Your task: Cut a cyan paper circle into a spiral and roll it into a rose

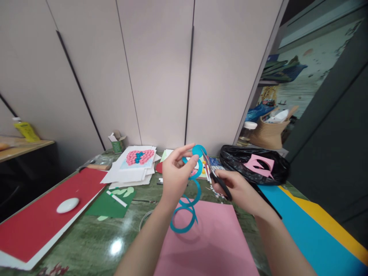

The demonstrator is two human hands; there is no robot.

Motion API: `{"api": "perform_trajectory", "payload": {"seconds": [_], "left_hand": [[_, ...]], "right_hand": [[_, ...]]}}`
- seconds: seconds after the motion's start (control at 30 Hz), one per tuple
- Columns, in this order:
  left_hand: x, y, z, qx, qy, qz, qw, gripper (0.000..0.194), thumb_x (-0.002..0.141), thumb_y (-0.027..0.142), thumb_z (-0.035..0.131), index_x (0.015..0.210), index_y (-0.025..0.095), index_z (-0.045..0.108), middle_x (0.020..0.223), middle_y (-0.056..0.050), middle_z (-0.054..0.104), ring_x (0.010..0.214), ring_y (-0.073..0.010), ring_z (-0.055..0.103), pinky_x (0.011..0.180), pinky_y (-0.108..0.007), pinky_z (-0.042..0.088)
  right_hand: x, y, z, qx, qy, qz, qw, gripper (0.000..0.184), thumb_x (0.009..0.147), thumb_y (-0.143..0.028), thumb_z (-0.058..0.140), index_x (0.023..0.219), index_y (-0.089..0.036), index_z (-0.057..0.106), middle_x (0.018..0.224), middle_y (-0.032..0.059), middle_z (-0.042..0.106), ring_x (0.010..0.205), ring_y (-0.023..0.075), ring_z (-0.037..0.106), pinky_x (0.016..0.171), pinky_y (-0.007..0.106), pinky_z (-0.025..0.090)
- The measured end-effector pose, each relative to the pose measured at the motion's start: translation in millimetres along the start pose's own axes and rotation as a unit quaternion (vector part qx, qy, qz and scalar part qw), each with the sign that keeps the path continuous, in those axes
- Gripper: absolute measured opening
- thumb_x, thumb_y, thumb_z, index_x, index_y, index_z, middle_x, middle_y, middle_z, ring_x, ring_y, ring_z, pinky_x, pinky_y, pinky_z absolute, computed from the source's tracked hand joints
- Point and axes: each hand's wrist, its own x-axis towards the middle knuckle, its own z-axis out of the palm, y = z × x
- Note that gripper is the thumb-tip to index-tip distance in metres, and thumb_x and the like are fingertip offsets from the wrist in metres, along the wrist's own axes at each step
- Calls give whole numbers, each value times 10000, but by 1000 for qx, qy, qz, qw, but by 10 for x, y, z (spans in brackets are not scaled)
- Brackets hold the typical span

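Observation:
A blue paper spiral [198, 191] hangs in loops from my left hand [176, 166], whose thumb and fingers pinch it near its round top. The lowest loops dangle above a pink sheet of paper [212, 237] on the table. My right hand [234, 188] is closed around the black handles of a pair of scissors [220, 183]. Their blades point up and left and meet the edge of the spiral's round blue part; how far apart the blades are is hard to make out.
Red paper [54, 203] with a white oval object [68, 206] lies left, near green paper [112, 205] with a marker [116, 198]. White sheets [129, 176] sit at the back. A black plastic bag [238, 161] holds pink scraps. Blue paper [304, 230] lies right.

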Motion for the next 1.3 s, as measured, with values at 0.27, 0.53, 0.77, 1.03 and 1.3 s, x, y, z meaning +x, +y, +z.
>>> {"api": "perform_trajectory", "payload": {"seconds": [0.27,0.53,0.77,1.03,1.3], "left_hand": [[-36,38,28,49,-26,1,998,322,733,306,687,1036,199,697,778,-7,631,478,-34,382,419,-158,379],[-18,41,13,63,-28,30,997,328,757,276,658,1081,230,685,802,-4,628,476,-29,361,423,-148,376],[-19,20,-7,62,-19,31,997,350,758,280,653,1105,234,661,827,-6,633,489,-45,357,414,-148,398],[8,32,-23,49,-14,31,998,338,767,278,644,1100,219,651,791,-1,632,478,-46,353,410,-157,388],[19,13,-54,45,3,55,997,312,773,284,651,1082,235,656,766,7,622,478,-45,352,403,-158,358]], "right_hand": [[31,-74,51,-1,34,-14,999,324,864,-462,500,718,-180,436,695,-28,379,645,108,306,584,249,276],[35,-54,60,-5,35,-22,999,302,869,-440,498,723,-181,443,707,-29,388,654,108,309,588,253,279],[15,-34,31,-6,25,-15,1000,272,868,-394,500,710,-184,430,685,-38,368,637,103,291,570,251,255],[7,-33,24,-9,11,-11,1000,237,870,-299,482,679,-191,392,657,-51,359,620,95,281,554,242,250],[-1,2,-2,-29,1,-13,999,294,870,-331,490,647,-192,360,640,-54,355,613,93,292,542,238,257]]}}
